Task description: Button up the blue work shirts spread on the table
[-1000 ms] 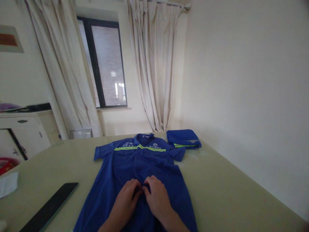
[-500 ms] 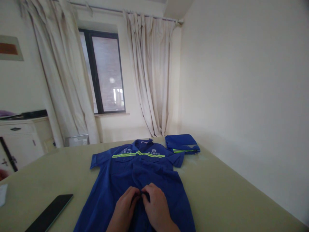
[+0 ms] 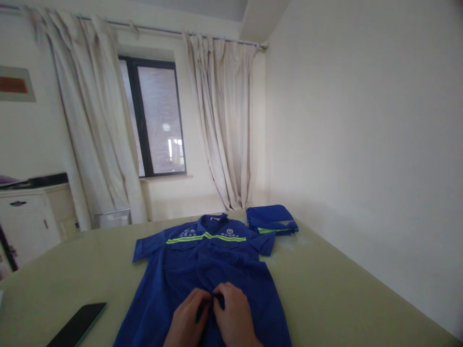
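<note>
Compared with a second ago, the paper (image 3: 1,296) has slipped almost out of view at the left, the black slab (image 3: 76,325) sits lower, and more of the curtain rod (image 3: 159,29) shows; the left hand (image 3: 188,315) and right hand (image 3: 234,311) stay close together, fingertips pinching the front of the blue shirt (image 3: 181,272). The shirt lies face up, collar away from the person, on the pale green tabletop (image 3: 333,294). Behind stand a white cabinet (image 3: 31,221), a curtain (image 3: 99,130), a dark-framed window (image 3: 161,115) and a second curtain (image 3: 229,120), then a plain wall (image 3: 361,135). The tabletop's left edge slants past the cabinet; its surface spreads between slab and shirt. A folded garment (image 3: 269,217) sits by the right sleeve near the far edge, and the tabletop stretches broadly rightward to its edge along the wall.
</note>
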The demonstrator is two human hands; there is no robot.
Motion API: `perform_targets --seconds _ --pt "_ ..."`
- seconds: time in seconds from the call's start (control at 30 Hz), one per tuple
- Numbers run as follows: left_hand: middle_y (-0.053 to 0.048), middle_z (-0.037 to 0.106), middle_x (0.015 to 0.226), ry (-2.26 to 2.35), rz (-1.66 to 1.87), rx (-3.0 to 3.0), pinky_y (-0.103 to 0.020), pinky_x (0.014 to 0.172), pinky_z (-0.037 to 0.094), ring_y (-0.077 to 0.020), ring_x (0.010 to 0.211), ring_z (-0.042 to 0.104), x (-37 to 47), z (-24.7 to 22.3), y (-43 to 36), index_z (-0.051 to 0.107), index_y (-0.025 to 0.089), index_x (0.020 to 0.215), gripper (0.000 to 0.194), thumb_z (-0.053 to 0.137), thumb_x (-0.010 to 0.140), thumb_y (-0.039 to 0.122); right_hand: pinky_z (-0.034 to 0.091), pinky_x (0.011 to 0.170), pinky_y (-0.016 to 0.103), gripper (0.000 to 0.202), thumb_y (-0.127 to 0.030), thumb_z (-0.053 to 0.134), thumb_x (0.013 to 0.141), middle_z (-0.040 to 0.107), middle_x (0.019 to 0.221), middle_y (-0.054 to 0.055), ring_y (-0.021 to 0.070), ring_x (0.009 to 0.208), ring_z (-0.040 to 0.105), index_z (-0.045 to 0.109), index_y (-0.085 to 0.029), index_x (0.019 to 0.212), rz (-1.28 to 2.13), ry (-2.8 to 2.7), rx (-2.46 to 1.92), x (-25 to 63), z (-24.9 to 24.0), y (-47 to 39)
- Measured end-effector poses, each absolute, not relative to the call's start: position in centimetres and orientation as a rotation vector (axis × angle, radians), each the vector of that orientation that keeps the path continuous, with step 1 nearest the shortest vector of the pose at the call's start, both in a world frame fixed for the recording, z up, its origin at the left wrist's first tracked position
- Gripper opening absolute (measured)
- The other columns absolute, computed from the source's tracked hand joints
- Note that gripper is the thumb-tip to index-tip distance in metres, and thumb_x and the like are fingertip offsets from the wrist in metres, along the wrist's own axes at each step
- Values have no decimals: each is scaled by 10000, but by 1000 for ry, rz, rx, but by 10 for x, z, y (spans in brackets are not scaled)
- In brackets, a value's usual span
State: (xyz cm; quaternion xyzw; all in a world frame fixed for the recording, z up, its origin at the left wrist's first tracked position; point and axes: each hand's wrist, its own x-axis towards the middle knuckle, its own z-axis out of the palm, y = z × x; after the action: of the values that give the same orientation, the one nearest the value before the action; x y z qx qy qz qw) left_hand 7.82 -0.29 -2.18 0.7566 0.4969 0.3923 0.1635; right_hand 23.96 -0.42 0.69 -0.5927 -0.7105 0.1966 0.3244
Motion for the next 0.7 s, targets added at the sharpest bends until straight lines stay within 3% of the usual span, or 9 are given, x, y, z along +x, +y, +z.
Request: perform_targets --seconds 0.5,0.7 --pt "-15 732 975 1436 1053 2201 -275 853 540 -179 907 699 83 -5 -15 672 275 973 207 505 929 160 457 832 241 231 -104 571 865 746 934 11 187 917 703 739 -254 919 525 -1830 -1488 240 14 -6" --pt "-10 720 905 1501 1040 2160 -272 794 524 -182 849 689 82 -3 -12 641 259 913 155 508 924 180 456 857 221 249 -102 565 852 750 945 5 170 925 691 750 -245 936 606 -1846 -1333 243 16 -7"
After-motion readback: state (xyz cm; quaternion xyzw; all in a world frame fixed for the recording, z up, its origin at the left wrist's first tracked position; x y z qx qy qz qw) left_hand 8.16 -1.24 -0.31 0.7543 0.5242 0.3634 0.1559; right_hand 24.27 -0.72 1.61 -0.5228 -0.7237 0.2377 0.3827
